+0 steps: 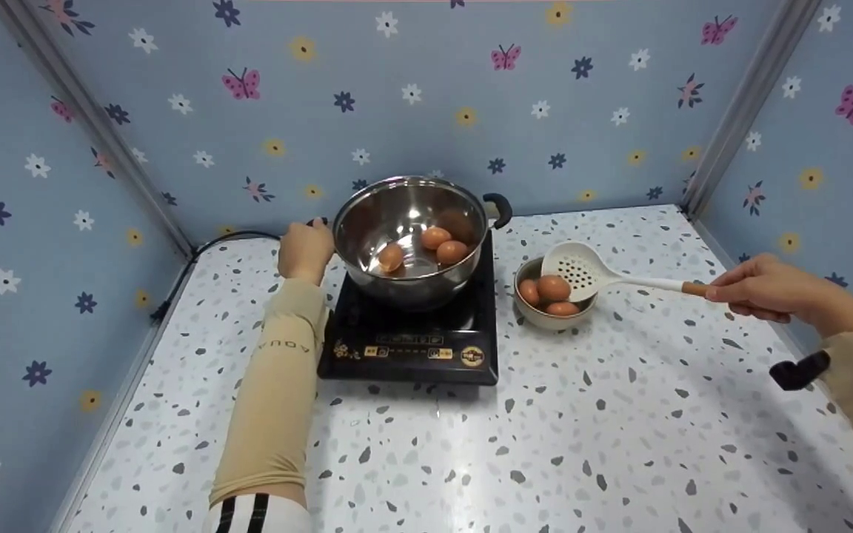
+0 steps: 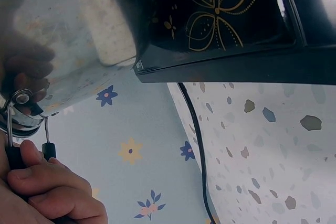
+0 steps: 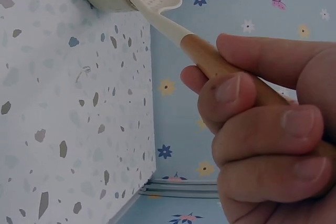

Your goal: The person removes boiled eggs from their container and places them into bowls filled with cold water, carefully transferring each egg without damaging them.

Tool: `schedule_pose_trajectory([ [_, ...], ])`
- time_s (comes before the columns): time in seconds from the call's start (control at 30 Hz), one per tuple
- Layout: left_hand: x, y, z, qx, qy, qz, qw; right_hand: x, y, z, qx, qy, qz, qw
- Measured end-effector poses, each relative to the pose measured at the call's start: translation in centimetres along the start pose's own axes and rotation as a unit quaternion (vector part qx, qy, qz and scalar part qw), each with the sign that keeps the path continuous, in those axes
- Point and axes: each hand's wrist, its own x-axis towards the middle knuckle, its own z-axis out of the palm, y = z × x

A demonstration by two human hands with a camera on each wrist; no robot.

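Observation:
My left hand (image 1: 306,250) grips the left handle of a steel pot (image 1: 426,292); in the left wrist view its fingers (image 2: 63,192) curl round the black grip. Three brown eggs (image 1: 436,237) lie on the bottom of the pot. With my right hand (image 1: 782,290) I hold a white skimmer (image 1: 582,270) by its wooden handle (image 3: 210,59), fingers wrapped round it. The skimmer's perforated head tilts over the right side of a small bowl (image 1: 549,320). Three more brown eggs (image 1: 554,289) sit in that bowl, beside the skimmer's head.
Under the pot is a black induction cooker (image 1: 408,363) on a speckled white table (image 1: 582,459). A black cord (image 1: 230,235) runs from behind it to the left wall. Flower-patterned panels (image 1: 426,111) close off the back and both sides.

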Motion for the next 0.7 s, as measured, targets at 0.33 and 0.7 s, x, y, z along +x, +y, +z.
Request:
schedule_pose_trajectory([
  [0.33, 0.0, -0.1, 0.1, 0.011, 0.011, 0.011, 0.9998, -0.2, -2.3, 0.2, -0.078, 0.034, -0.037, 0.996],
  [0.7, 0.1, -0.2, 0.2, 0.008, 0.011, 0.013, 0.9998, -0.5, -3.8, 0.9, -0.153, 0.075, -0.066, 0.983],
])
